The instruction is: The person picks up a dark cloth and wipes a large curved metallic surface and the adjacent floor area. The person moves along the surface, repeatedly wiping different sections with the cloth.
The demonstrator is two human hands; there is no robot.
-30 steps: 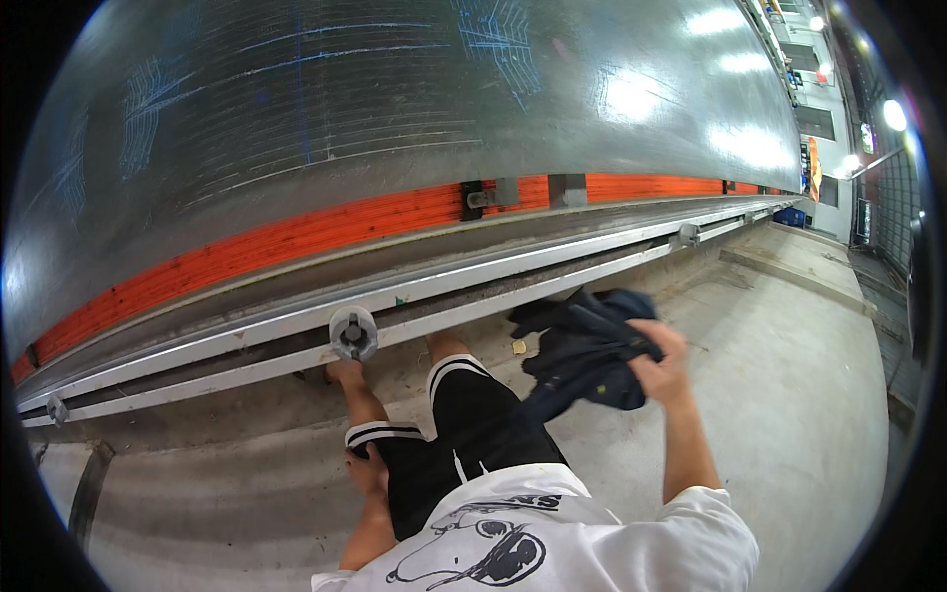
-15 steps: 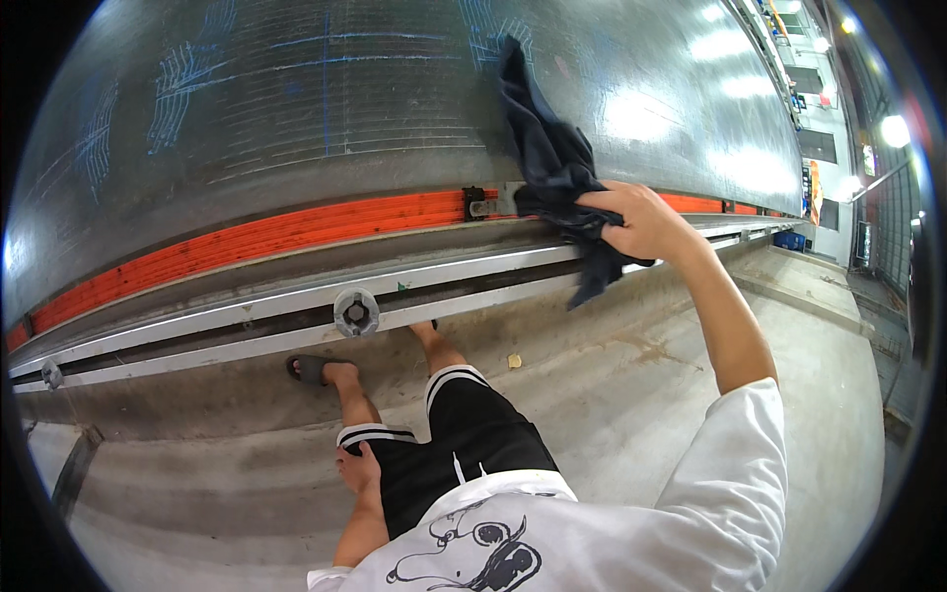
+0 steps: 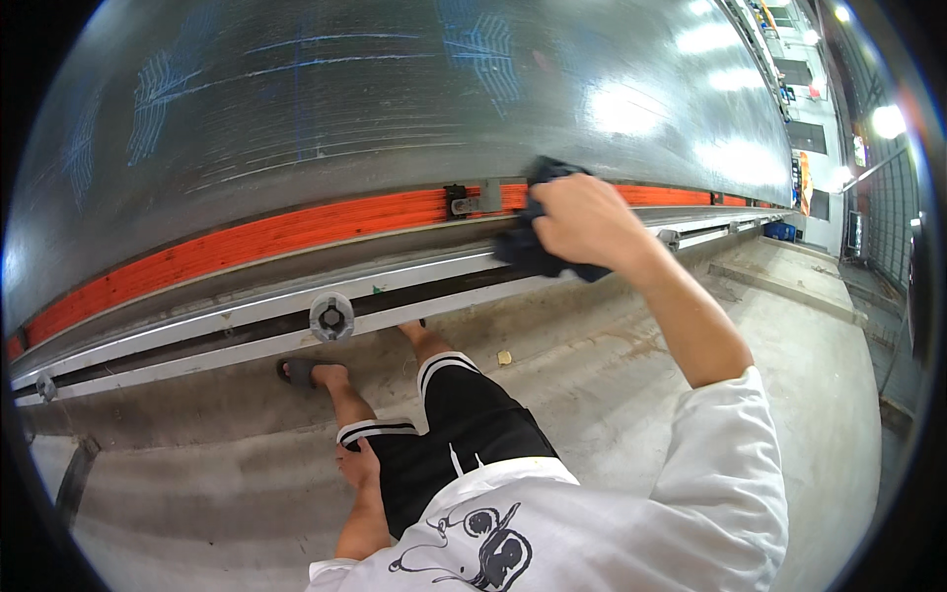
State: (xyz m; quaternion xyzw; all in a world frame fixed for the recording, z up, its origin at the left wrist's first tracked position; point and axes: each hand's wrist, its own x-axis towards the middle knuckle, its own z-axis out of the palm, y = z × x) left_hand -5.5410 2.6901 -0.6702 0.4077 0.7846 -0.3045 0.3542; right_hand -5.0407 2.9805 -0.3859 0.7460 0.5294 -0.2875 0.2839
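My right hand is closed round a dark navy cloth. The cloth is bunched up and a little blurred, over the orange strip at the near edge of a large grey metal surface. Blue scribbles and pale scratch lines mark that surface. Whether the cloth touches anything beneath it, I cannot tell. Low on the left, my left hand rests on my left leg by the hem of the black shorts, thumb apart from the fingers and nothing seen in it.
A pale metal rail runs along the near side, carrying a round grey fitting. Beside the orange strip sits a small black and grey bracket. Concrete floor lies around my feet, with a raised ledge at right.
My right hand has moved left and slightly up in view. The cloth, stretched long toward the far side before, is now gathered in a bunch. My left hand stays on my leg.
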